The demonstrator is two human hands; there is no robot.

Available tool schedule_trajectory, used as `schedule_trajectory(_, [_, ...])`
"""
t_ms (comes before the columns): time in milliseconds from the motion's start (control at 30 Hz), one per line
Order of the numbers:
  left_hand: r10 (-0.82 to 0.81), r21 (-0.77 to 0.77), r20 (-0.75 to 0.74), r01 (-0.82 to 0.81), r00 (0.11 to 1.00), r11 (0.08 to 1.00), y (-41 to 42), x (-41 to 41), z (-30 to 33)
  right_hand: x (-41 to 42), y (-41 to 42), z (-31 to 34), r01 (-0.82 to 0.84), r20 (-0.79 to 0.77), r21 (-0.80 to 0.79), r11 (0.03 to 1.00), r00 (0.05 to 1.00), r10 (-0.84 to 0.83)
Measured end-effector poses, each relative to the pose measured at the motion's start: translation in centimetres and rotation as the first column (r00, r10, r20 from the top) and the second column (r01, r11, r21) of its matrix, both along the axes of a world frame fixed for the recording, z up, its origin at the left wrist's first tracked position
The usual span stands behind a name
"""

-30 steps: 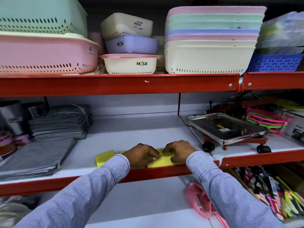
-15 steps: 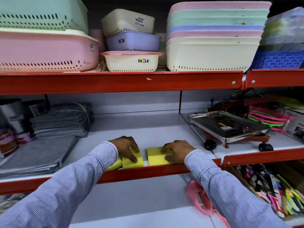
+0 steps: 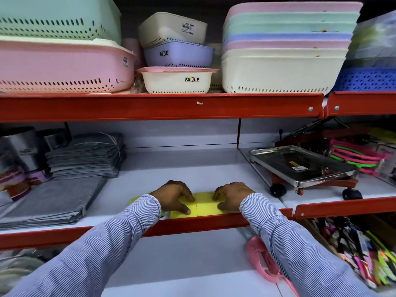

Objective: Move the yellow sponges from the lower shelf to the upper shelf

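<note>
Two yellow sponges lie side by side, touching, at the front edge of the white middle shelf (image 3: 192, 168), just behind its red lip (image 3: 203, 222). My left hand (image 3: 171, 196) presses on the left sponge (image 3: 192, 206), fingers on top and thumb along its front. My right hand (image 3: 231, 196) holds the right sponge (image 3: 206, 205) the same way. A sliver of another yellow sponge (image 3: 135, 199) shows behind my left sleeve. The shelf below (image 3: 182, 264) shows no sponges where I can see it.
Folded grey cloths (image 3: 81, 157) and metal tins (image 3: 19, 151) fill the shelf's left. A steel tray on wheels (image 3: 300, 166) stands at the right. Stacked plastic baskets (image 3: 282, 67) crowd the top shelf. A pink tool (image 3: 261, 262) lies below right.
My left hand slid right, closing the gap between the two sponges so that they touch. My right hand stayed on its sponge.
</note>
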State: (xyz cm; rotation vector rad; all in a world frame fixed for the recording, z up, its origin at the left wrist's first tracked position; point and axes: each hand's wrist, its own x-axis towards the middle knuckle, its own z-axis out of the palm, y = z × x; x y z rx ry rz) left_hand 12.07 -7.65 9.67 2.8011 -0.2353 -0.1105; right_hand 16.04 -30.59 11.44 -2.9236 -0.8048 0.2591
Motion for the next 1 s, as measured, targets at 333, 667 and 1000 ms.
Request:
schedule_trajectory(333, [0.345,0.282,-0.092,-0.308,0.934,0.909,7.8,-2.7,2.1,0.0,1.0,0.5,0.009,0.006,-0.07,0.998,1.0,-0.009])
schedule_trajectory(667, [0.211,0.153,-0.077,-0.197,0.975,0.968,5.9,-3.5,1.0,-0.3,2.2,0.9,0.03,0.017,-0.118,0.993,0.999,-0.028])
schedule_trajectory(1000, [0.214,0.173,0.047,-0.219,0.976,0.96,4.3,-4.9,1.0,-1.4,2.5,0.7,0.097,0.092,-0.069,0.993,0.992,-0.09])
